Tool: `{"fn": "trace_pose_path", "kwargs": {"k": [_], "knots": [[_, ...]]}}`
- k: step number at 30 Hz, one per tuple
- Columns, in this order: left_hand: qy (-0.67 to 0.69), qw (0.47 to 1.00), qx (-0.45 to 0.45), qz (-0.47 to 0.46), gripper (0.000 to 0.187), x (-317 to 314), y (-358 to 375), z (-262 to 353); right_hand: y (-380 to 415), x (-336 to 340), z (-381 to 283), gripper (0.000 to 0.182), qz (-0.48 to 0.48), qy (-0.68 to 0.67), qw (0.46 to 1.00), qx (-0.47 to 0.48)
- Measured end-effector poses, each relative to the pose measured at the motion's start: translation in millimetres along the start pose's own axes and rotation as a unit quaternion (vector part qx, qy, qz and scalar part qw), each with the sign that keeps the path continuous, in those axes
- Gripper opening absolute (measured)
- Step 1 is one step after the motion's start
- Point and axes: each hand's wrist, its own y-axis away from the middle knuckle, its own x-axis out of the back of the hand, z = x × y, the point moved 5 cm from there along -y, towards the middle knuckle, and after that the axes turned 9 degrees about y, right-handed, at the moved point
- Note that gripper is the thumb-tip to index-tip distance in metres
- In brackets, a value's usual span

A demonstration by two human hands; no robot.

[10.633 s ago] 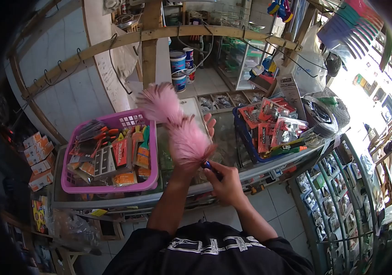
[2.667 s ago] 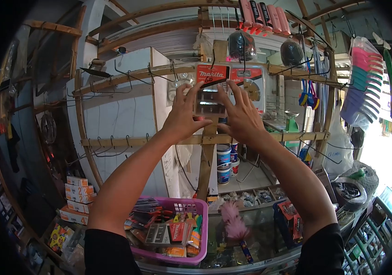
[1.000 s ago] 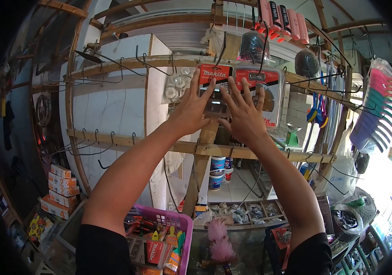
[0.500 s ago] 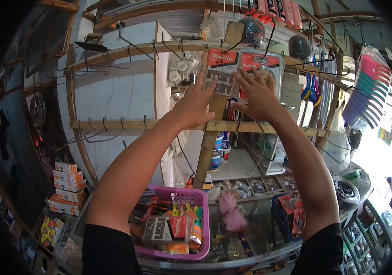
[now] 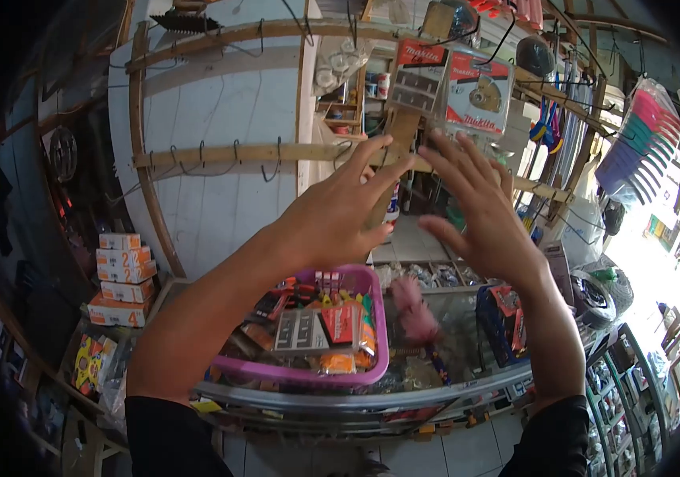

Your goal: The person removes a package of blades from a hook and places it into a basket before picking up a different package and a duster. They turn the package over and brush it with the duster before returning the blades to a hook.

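Observation:
My left hand [image 5: 336, 208] is raised in mid-air, fingers apart, with nothing in it. To its right, my right hand [image 5: 479, 208] is also up, fingers spread and holding nothing. Just above both hands hang two red-and-clear Makita packs: a narrower pack [image 5: 418, 75] on the left and a larger one [image 5: 476, 91] with a round disc inside. Below my left forearm stands a pink plastic basket [image 5: 381, 334] of tools and packaged goods. On top of these lies another Makita pack [image 5: 316, 330]. A pink feather duster [image 5: 415, 310] rests beside the basket on the glass counter.
Wooden rails [image 5: 220, 156] with wire hooks cross in front of me. A dark blue basket [image 5: 499, 334] of red packages sits at the right of the glass counter [image 5: 276, 397]. Orange-and-white boxes [image 5: 123, 274] are stacked at left. Colourful hangers [image 5: 642, 143] dangle at right.
Both hands have come down from the hanging Makita packs and are now apart from them. My view has tilted downward, showing more of the counter front and the floor.

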Motion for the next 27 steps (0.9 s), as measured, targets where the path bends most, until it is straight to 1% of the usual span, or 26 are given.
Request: {"fn": "trace_pose_path", "kwargs": {"k": [3,4,6,8,9,12,13,16,17,19,21,22,24,25,27], "knots": [[0.023,0.999,0.029,-0.021,0.080,-9,53,3,29,-11,-42,0.077,-0.039,-0.056,0.997,0.036],[0.025,0.999,0.032,-0.026,0.080,-16,71,-1,40,-18,-55,0.077,-0.054,-0.070,0.995,0.042],[0.030,0.998,0.033,-0.034,0.081,-40,108,-19,61,-36,-77,0.080,-0.090,-0.140,0.984,0.057],[0.057,0.995,0.062,-0.048,0.084,-58,139,-33,79,-56,-98,0.084,-0.136,-0.206,0.967,0.064],[0.071,0.993,0.077,-0.054,0.085,-66,153,-39,90,-69,-106,0.086,-0.148,-0.226,0.961,0.064],[0.072,0.986,0.137,-0.060,0.091,-87,184,-53,116,-109,-123,0.085,-0.164,-0.296,0.940,0.048],[0.055,0.988,0.133,-0.048,0.094,-96,191,-59,121,-121,-127,0.092,-0.168,-0.318,0.932,0.033],[0.013,0.993,0.112,-0.024,0.097,-114,208,-71,137,-155,-137,0.098,-0.125,-0.380,0.916,-0.032],[0.023,0.991,0.125,-0.028,0.097,-118,212,-74,139,-163,-140,0.104,-0.119,-0.387,0.912,-0.065],[0.047,0.987,0.149,-0.040,0.097,-122,215,-76,143,-181,-149,0.105,-0.102,-0.454,0.876,-0.126],[0.051,0.986,0.145,-0.059,0.097,-120,210,-72,147,-189,-154,0.106,-0.081,-0.511,0.835,-0.184],[0.053,0.986,0.144,-0.072,0.097,-121,210,-71,148,-188,-154,0.107,-0.087,-0.480,0.856,-0.170],[0.064,0.987,0.140,-0.049,0.098,-123,210,-73,146,-189,-152,0.107,-0.098,-0.418,0.892,-0.141],[0.068,0.988,0.136,-0.039,0.099,-123,210,-74,144,-188,-151,0.110,-0.085,-0.419,0.894,-0.133],[0.071,0.987,0.139,-0.040,0.097,-123,210,-75,145,-189,-150,0.108,-0.081,-0.408,0.900,-0.127]]}}
